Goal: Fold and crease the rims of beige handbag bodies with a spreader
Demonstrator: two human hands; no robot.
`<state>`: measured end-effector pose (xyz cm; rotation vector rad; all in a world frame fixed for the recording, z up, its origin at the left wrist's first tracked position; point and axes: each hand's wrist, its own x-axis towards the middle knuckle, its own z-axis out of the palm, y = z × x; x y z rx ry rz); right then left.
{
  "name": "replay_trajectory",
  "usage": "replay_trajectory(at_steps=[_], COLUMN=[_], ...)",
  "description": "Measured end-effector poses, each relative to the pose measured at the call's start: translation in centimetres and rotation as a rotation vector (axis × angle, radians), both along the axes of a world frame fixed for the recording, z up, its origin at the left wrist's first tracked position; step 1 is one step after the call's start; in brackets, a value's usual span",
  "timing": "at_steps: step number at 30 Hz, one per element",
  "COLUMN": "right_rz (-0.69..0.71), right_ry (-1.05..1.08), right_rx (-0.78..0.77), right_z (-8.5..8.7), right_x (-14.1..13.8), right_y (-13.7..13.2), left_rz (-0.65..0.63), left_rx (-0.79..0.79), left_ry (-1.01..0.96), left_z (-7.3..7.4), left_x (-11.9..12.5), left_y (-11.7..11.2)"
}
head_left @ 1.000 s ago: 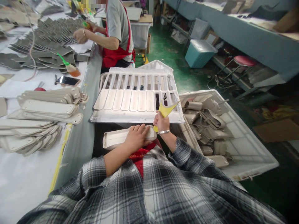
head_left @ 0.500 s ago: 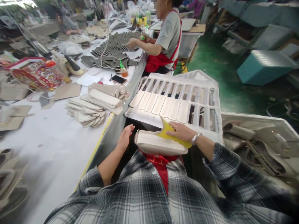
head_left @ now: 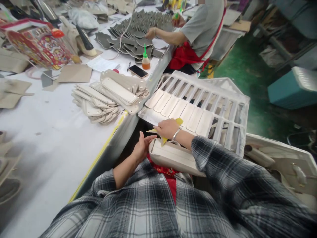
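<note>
A cream handbag [head_left: 174,158] lies on its side on my lap, in front of the red apron. My right hand [head_left: 167,128] is closed round a flat yellow piece with a curved notch [head_left: 164,141], above the bag's left part. Its exact kind cannot be made out. My left hand [head_left: 143,145] is at the bag's left end, thumb raised and fingers stretched towards the yellow piece. Whether those fingers touch the bag is unclear. Past my hands, pale strap-shaped pieces [head_left: 174,107] lie in a row on a slatted white rack [head_left: 229,122].
On the white table [head_left: 56,142] at left lie stacked pale strips [head_left: 96,102], a phone [head_left: 138,71] and a glue bottle [head_left: 146,62]. A co-worker [head_left: 198,36] handles grey pieces [head_left: 146,24] beyond. A bin [head_left: 292,158] with bags stands at right.
My right hand has moved left along the bag with the yellow piece, which is turned differently. My left hand has come closer to the bag's left end. The view has shifted.
</note>
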<state>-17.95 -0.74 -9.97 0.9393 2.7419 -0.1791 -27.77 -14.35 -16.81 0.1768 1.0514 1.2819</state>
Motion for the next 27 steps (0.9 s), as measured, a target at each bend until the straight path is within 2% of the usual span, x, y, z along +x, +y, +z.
replay_trajectory(at_steps=[2,7,12,14,19,23,27], right_rz=[0.124,0.399,0.565,0.604,0.683,0.718,0.73], right_ry=[0.054,0.172,0.195,0.201,0.192,0.194,0.247], right_rx=[0.026,-0.019,-0.045,-0.039,-0.041,-0.052,-0.049], right_z=[-0.6,-1.9,-2.5,-2.6,-2.6,-2.5,-2.9], right_x=[-1.4,-2.6,-3.1,-3.3,-3.3,-3.1,-2.7], right_y=[0.2,0.9,1.1,1.1,1.3,1.2,1.1], left_rz=[-0.031,-0.099,-0.085,-0.051,-0.001,-0.046,-0.078], left_rx=[0.054,0.145,0.07,0.015,-0.13,-0.124,-0.102], left_ry=[-0.073,-0.032,0.059,0.183,0.651,0.862,1.054], left_z=[-0.4,-1.0,-0.5,-0.4,-0.2,-0.2,-1.1], left_x=[-0.3,0.3,0.6,0.7,0.8,0.7,0.7], left_y=[0.2,-0.3,-0.4,-0.5,-1.6,-2.5,-3.0])
